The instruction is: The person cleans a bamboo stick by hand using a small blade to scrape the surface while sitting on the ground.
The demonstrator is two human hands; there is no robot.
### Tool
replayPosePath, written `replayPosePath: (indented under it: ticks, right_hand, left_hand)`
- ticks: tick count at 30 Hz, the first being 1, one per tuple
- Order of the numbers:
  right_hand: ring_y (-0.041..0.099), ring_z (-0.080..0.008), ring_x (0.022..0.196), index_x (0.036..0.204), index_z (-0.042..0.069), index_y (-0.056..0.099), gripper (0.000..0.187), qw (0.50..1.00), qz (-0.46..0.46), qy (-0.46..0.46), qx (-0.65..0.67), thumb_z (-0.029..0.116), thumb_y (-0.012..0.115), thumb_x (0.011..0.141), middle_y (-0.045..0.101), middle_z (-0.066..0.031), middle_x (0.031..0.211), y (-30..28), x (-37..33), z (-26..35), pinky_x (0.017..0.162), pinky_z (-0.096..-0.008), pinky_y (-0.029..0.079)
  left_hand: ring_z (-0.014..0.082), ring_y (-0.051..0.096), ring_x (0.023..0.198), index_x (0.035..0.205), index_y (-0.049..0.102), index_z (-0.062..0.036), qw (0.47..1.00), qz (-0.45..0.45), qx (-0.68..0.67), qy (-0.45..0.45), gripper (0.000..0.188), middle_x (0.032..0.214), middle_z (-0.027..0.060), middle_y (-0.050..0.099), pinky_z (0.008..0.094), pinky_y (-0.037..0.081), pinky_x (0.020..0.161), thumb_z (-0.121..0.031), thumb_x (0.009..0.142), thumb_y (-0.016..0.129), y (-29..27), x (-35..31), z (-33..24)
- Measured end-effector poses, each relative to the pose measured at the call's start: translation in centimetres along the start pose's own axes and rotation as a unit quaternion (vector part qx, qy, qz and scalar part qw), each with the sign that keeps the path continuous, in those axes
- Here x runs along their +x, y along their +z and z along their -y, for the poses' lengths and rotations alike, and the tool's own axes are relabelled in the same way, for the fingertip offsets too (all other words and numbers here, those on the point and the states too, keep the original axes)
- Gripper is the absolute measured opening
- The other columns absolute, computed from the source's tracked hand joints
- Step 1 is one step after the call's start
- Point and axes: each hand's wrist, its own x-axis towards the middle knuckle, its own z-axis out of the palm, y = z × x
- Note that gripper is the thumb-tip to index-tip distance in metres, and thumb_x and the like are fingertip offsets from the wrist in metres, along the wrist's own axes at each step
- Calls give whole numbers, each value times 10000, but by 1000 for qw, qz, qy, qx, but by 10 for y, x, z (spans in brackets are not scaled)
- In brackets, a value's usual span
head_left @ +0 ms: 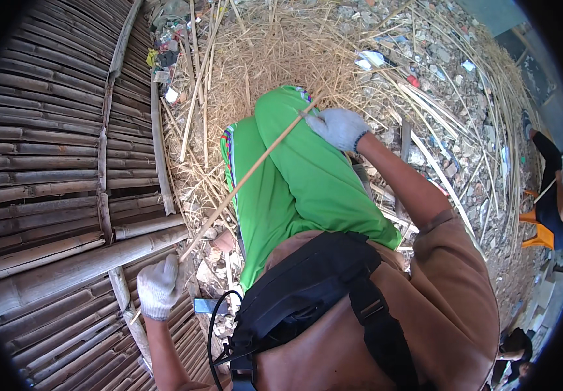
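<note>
A long, thin bamboo strip point(247, 177) slants across my green-trousered legs point(281, 169), its far end above my knee. Its near end meets my left hand point(158, 287), in a white knit glove and closed around it beside the bamboo slats. Near the far end, my right hand point(339, 128), gloved too, is closed with its fingertips at the strip over the knee. A small bit shows at those fingertips; whether it is a tool or part of the strip I cannot make out.
Bamboo slatting point(47, 156) fills the left side. Dry shavings point(275, 52) lie heaped ahead, with loose long strips point(438, 117) over rubble at the right. A phone-like object point(210, 305) lies by my left hip. Another person sits on an orange chair point(537, 229) far right.
</note>
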Motion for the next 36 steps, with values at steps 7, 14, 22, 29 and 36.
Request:
replayPosePath:
  ticks: [7,14,22,29,36]
  right_hand:
    - [751,-490,1012,1013,17,805,855,1000,-3,26,13,735,346,1083,767,-312,1016,5,14,-29,934,-569,578]
    - [756,-483,1010,1066,-17,782,859,964,-203,98,138,753,400,1068,770,-307,1008,-3,1,-94,949,-548,568]
    - [683,-183,864,1082,-8,711,514,944,-126,33,304,502,718,1019,719,-119,913,-36,-45,-5,818,-369,566]
    - [547,-70,727,1029,49,652,289,849,-164,-27,501,319,754,1031,598,20,819,-71,-106,60,663,-293,495]
    - [586,-61,735,1133,36,671,250,845,-122,11,521,270,734,1073,646,3,881,-59,-96,81,669,-263,511]
  left_hand:
    - [352,569,528,893,581,-94,997,-11,79,-7,223,637,103,529,496,471,526,-238,1038,669,-12,-93,50]
    - [327,555,482,924,622,-103,989,-111,-11,-100,258,611,103,521,486,443,455,-292,1099,637,32,-105,37]
    - [135,651,688,1323,702,-24,867,-23,-452,-206,338,785,53,684,334,523,601,-276,1126,593,64,137,-104]
    - [75,515,504,1297,676,-27,677,16,-720,-150,341,754,-11,600,249,408,441,-325,1157,587,49,240,-180]
    - [62,463,489,1325,648,0,579,-8,-783,-225,345,765,-22,583,237,371,429,-296,1154,603,79,224,-159]
